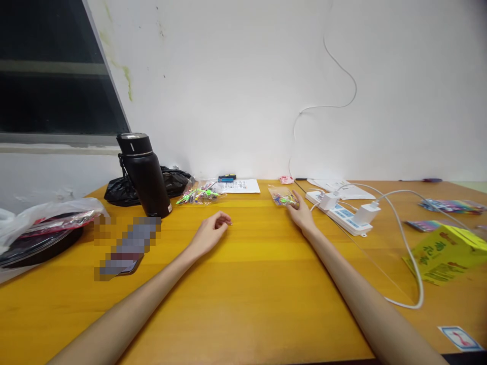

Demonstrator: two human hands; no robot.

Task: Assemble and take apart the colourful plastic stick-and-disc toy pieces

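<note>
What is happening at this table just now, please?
A person sits or stands at a wooden table with both bare arms stretched forward. The right hand is at the right edge of a small clear bag of colourful pieces; whether it grips the bag is unclear. The left hand is loosely curled, with nothing visible in it. A larger bag of bright pieces lies farther back, beside the black bottle.

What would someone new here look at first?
Probably the tall black bottle, standing on the left side of the table. Next might be the bright yellow box at the right edge of the picture. Then perhaps the small clear bag of colourful bits, by the fingers of the right grip.
</note>
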